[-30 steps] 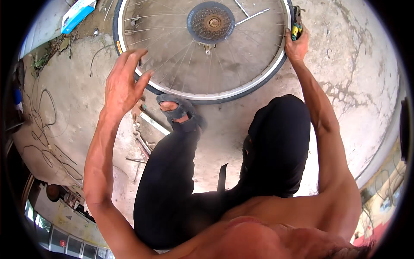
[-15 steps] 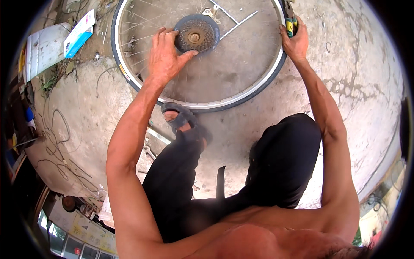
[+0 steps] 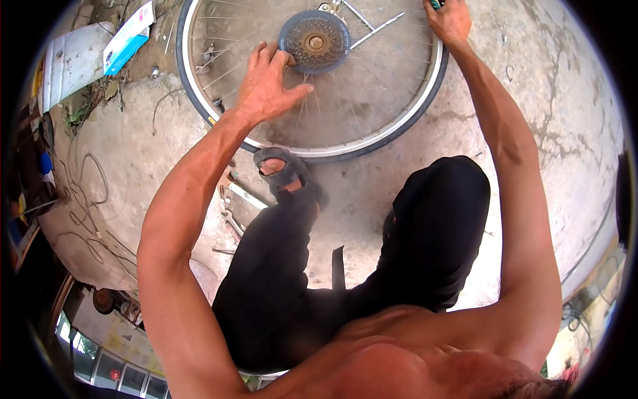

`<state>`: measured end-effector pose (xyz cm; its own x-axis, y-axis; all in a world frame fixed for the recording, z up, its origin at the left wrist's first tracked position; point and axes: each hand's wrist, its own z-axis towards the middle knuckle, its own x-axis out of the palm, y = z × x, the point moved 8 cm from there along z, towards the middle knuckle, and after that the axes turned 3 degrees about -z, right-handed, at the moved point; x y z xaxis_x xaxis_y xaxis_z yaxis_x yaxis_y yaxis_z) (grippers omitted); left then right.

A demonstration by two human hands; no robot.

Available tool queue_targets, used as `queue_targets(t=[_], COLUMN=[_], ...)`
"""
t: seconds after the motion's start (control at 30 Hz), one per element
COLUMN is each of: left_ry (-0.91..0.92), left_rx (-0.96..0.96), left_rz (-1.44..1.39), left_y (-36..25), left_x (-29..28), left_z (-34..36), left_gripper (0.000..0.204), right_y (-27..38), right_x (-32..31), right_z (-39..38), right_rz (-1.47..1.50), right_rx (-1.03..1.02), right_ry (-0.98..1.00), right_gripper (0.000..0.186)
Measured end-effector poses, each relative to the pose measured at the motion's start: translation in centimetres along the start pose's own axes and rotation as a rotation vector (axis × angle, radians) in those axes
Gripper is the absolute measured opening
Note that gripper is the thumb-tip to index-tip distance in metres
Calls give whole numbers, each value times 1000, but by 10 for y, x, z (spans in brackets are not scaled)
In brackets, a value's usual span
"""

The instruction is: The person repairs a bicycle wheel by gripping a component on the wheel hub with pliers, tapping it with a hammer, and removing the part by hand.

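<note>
A bicycle wheel (image 3: 435,73) lies flat on the concrete in front of me, its far part cut off by the top of the view. At its hub sits a dark, rusty sprocket cassette (image 3: 327,58). My left hand (image 3: 266,90) is over the spokes with fingers spread; its fingertips reach the cassette's left edge, and the thumb stands apart from it. Beyond the rim's right side, my right hand (image 3: 450,21) is closed around green-handled pliers (image 3: 435,4), which are mostly out of view.
My sandalled foot (image 3: 282,171) is close to the wheel's near edge. A wrench (image 3: 231,223) and a pale flat bar (image 3: 247,195) lie left of my leg. Loose cable (image 3: 100,183) trails along the left floor, and a white and blue box (image 3: 129,40) lies at the far left.
My left thumb has come off the cassette. The right hand with the pliers has moved up, away from me. The view has shifted slightly, so the wheel appears higher.
</note>
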<state>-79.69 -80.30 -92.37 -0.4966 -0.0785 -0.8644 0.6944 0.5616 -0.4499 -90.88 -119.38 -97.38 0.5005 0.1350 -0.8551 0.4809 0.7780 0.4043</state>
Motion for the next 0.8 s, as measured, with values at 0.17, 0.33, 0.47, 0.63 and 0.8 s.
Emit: queue_targets(t=[0.17,0.33,0.47,0.63,0.8], left_ry=[74,-49,-259,-345,-285], left_rx=[-51,-34,-138,111,-331], left_rz=[7,-36,-256,-180,-277], left_y=[18,31,39,9,19], left_x=[-1,3,-6,-31,2], left_z=[-2,-8,-10,15,-7], left_gripper=[64,62,67,78,62], right_y=[25,55,56,57,56], right_x=[-27,-50,-50,-48,-47], right_z=[7,14,16,16,19], right_rz=[30,-2,-16,-11,-65], right_rx=[22,6,-24,-1,22], right_ry=[-51,-53,-64,-78,-52], right_gripper=[55,53,54,53,53])
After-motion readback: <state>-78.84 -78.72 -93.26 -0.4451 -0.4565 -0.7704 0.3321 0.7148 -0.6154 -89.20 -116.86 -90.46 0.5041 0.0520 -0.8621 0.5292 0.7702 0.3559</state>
